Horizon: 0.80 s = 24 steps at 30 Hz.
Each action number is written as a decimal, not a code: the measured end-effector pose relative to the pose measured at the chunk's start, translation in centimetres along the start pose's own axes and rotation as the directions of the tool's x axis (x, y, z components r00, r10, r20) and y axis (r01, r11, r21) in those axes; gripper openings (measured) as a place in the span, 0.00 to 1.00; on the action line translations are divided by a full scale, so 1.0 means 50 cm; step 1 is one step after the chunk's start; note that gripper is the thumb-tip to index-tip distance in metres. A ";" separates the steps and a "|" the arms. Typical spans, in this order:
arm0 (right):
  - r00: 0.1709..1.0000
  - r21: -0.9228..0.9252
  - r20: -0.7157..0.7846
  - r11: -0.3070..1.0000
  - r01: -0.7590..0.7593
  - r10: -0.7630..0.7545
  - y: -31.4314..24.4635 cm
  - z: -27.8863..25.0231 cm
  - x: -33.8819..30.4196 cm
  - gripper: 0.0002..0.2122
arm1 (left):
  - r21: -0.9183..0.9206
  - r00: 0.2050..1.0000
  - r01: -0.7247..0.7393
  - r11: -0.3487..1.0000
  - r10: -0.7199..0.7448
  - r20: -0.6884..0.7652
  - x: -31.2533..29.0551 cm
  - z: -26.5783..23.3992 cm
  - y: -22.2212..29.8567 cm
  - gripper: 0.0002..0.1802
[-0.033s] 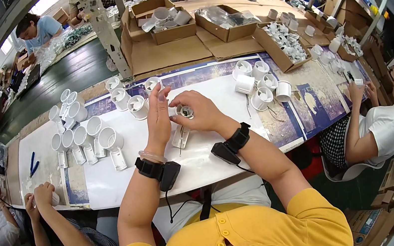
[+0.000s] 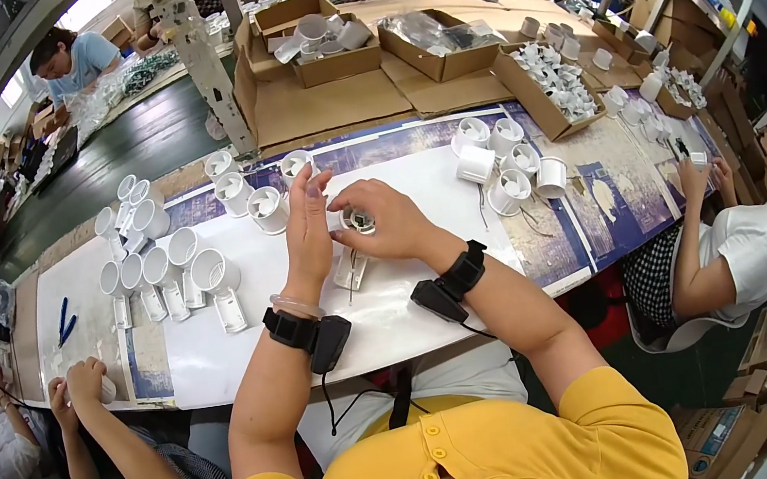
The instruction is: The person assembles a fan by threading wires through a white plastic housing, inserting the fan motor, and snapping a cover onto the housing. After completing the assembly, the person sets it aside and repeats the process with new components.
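A white lamp-like cup (image 2: 338, 220) with thin wires inside stands between my hands near the middle of the table. Curled around its right rim are the fingers and thumb of my right hand (image 2: 393, 221). My left hand (image 2: 306, 231) is upright at the cup's left side, its fingers stretched out; whether its palm presses on the cup cannot be made out. Below the cup shows a white rectangular base (image 2: 351, 270) with a dark wire. Just beyond my left hand is a white cup with a finned insert (image 2: 267, 209).
White cups with rectangular bases (image 2: 215, 273) stand at left, near blue-handled pliers (image 2: 67, 321). More white cups (image 2: 509, 190) are grouped at right. Cardboard boxes of parts (image 2: 547, 91) line the back. Co-workers sit on both sides; one's hands (image 2: 80, 385) work at the left edge.
The fingers of my right hand have shifted slightly at the cup's rim. All else looks the same.
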State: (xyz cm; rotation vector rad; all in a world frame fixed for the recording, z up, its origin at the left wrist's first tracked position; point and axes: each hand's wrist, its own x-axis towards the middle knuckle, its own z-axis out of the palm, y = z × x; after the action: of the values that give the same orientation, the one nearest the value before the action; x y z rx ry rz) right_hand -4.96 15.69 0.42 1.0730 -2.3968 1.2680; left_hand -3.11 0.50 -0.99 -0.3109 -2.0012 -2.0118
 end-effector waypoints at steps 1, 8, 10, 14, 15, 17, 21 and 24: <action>0.998 -0.023 -0.031 0.998 0.050 -0.051 0.004 0.003 -0.001 0.14 | -0.015 1.000 0.010 1.000 -0.010 -0.002 -0.001 0.002 -0.006 0.31; 0.997 0.176 -0.017 0.981 -0.077 0.081 0.013 -0.011 -0.006 0.12 | -0.171 0.995 0.080 0.982 -0.090 -0.049 -0.015 0.011 -0.031 0.31; 0.983 0.272 0.025 0.945 -0.180 0.180 0.021 -0.019 -0.006 0.12 | -0.345 0.976 0.204 0.916 -0.216 0.003 -0.008 0.015 -0.051 0.31; 0.979 0.721 0.104 0.665 -0.196 0.176 0.016 -0.040 0.023 0.10 | -0.550 0.903 0.428 0.717 -0.349 0.249 -0.016 0.044 -0.010 0.31; 0.973 0.731 0.128 0.645 -0.225 0.193 0.011 -0.045 0.028 0.10 | -0.552 0.894 0.447 0.704 -0.382 0.237 -0.014 0.049 0.002 0.31; 0.933 0.696 0.209 0.626 -0.352 0.292 0.002 -0.052 0.029 0.10 | -0.567 0.839 0.543 0.619 -0.418 0.348 -0.016 0.054 0.017 0.32; 0.943 0.744 0.209 0.583 -0.326 0.259 0.028 -0.046 0.023 0.10 | -0.514 0.854 0.515 0.686 -0.362 0.373 -0.017 0.049 -0.004 0.35; 0.965 0.745 0.119 0.621 -0.242 0.233 0.030 -0.028 0.025 0.11 | -0.516 0.847 0.527 0.676 -0.367 0.385 -0.020 0.052 -0.006 0.37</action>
State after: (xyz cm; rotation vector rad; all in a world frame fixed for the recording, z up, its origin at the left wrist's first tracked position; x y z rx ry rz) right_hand -7.08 16.70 0.96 0.9152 -2.0485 2.5082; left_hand -2.41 3.13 -1.57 -0.2112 -1.5883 -3.0790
